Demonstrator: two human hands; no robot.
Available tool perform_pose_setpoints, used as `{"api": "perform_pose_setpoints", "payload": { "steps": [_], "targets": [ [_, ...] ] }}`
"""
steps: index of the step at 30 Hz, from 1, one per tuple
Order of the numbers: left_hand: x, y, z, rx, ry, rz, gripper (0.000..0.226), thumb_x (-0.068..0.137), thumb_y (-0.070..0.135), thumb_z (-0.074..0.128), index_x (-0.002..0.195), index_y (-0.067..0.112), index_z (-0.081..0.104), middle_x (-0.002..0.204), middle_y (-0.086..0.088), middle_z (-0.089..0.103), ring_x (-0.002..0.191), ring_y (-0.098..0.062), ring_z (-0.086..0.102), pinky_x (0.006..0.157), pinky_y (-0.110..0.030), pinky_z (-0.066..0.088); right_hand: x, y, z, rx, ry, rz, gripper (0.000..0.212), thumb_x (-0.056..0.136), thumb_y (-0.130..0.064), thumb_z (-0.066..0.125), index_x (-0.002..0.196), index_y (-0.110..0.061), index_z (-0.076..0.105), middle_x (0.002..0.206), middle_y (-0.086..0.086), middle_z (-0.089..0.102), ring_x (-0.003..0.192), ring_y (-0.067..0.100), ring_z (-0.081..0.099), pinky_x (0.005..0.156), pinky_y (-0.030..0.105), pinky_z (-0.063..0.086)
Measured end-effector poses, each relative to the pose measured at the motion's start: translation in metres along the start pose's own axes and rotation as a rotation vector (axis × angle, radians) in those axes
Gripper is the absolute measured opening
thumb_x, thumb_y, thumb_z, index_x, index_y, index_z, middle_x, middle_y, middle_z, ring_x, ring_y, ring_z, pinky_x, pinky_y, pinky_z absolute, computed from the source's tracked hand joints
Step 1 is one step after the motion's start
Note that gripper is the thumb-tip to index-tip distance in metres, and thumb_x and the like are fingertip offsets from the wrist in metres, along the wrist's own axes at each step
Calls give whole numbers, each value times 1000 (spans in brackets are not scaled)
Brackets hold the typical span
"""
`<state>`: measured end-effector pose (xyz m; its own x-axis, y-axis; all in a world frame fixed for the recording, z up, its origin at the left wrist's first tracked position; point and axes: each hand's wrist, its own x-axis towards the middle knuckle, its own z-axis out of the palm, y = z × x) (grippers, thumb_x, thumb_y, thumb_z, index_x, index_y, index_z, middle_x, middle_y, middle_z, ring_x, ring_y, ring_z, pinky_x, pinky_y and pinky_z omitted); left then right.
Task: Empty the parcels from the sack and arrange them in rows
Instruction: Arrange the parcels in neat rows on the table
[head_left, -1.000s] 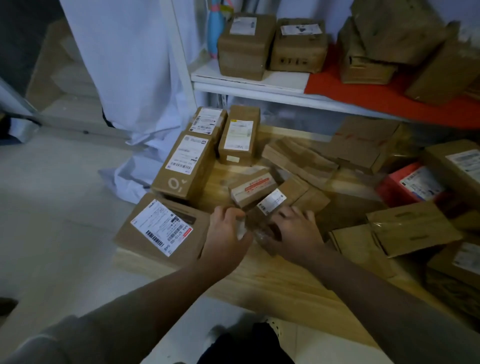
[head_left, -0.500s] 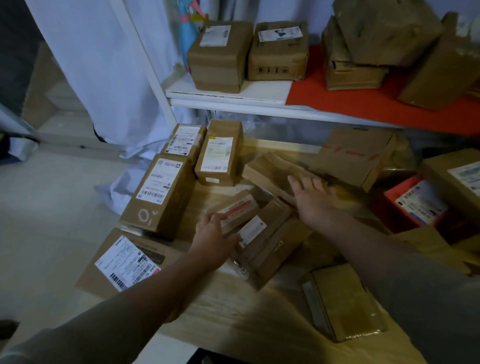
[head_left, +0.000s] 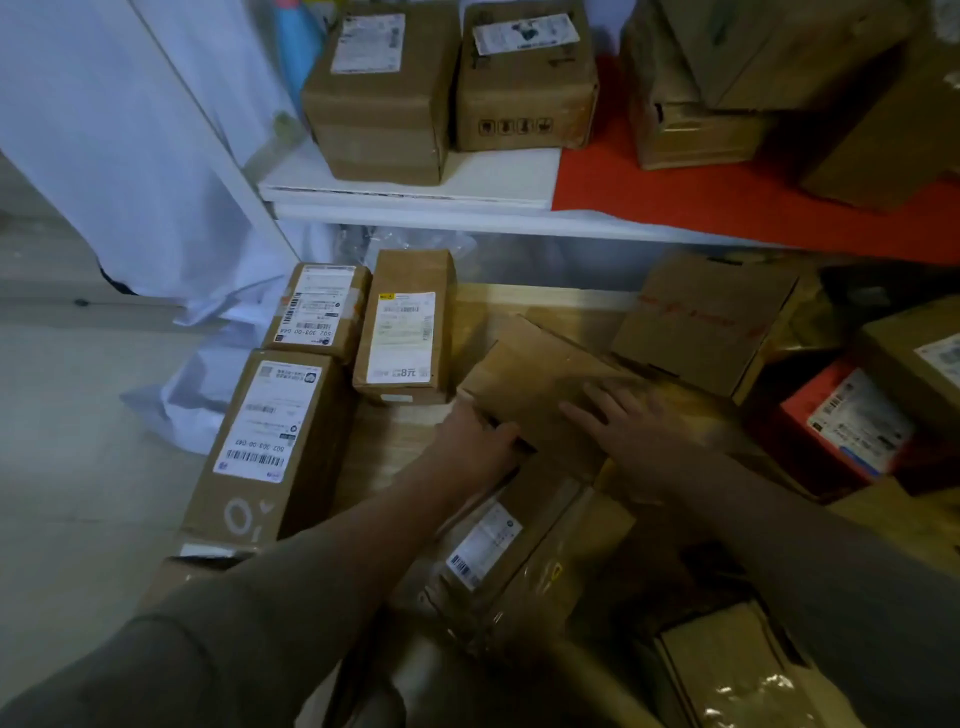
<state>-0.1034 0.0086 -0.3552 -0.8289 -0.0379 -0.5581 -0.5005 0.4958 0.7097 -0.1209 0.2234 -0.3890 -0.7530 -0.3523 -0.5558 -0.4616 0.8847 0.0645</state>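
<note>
Hands meet on one plain brown parcel (head_left: 540, 384), which lies just right of the upright labelled box (head_left: 405, 322) that serves as landmark. The left hand (head_left: 478, 441) curls round the parcel's near-left corner, gripping it as far as the dim view shows; the right hand (head_left: 628, 421) lies flat, fingers straight, on its top. Its long axis runs slantwise, from beside the landmark box down toward the right, so squaring it into the row looks to need a turn. Both hands are equally near.
</note>
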Motion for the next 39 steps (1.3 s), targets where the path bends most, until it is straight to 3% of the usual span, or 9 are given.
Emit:
{"api": "perform_pose_setpoints", "payload": {
  "steps": [5,9,17,22,25,28,32,36,39],
  "targets": [
    [31,15,7,-33,112,-3,61,92,30,63,144,13,36,135,-10,50,125,-31,51,102,-51,48,12,6,1,244,70,78,104,81,-73,57,157,-34,-3,166,2,-6,152,27,-4,121,52,5],
    [47,21,15,-37,127,-108,82,93,33,61,157,14,13,157,-13,23,142,-36,29,113,-53,34,19,5,-4,538,284,388,81,93,-59,50,155,-18,19,155,8,28,144,30,25,116,45,31],
    [58,26,17,-84,109,-232,75,91,44,62,149,8,33,150,-14,27,125,-34,45,102,-45,43,40,-7,0,1125,234,839,88,81,-47,77,144,-3,35,145,19,43,132,38,45,104,45,45],
    [56,36,16,-158,179,-253,91,88,61,58,154,11,20,153,-10,25,132,-33,38,95,-41,36,25,-1,2,1475,338,1010,56,77,-43,79,113,-2,64,113,12,66,103,33,63,80,36,53],
    [49,49,16,-232,115,-212,111,67,87,50,151,16,31,148,-8,39,129,-31,43,101,-45,38,8,4,-5,1611,432,927,56,67,-48,83,106,-12,66,98,6,69,90,26,66,77,38,58],
    [42,57,18,-450,-40,-169,113,45,96,50,136,29,54,133,-5,60,118,-28,57,102,-51,44,-11,6,-25,1578,610,746,42,78,-33,82,106,-14,58,88,-5,60,86,17,61,59,26,46],
    [11,80,18,-787,-262,-80,79,71,70,70,131,20,59,120,-8,70,114,-26,64,98,-45,51,-33,-18,-52,1091,870,332,43,80,-30,81,109,-19,51,96,-9,60,87,10,60,69,27,52],
    [-2,69,-4,-792,-133,-178,39,88,27,70,124,19,61,116,-11,69,105,-30,67,87,-46,57,-47,-36,-57,961,701,-138,40,89,-48,64,119,-22,59,119,-3,63,104,7,59,86,25,54],
    [-7,50,-26,-725,-63,-243,27,90,23,67,116,19,61,109,-12,70,100,-33,67,85,-51,56,-42,-29,-48,982,761,88,41,96,-41,60,132,-21,58,137,-1,56,123,9,47,103,32,46]
  ]
}}
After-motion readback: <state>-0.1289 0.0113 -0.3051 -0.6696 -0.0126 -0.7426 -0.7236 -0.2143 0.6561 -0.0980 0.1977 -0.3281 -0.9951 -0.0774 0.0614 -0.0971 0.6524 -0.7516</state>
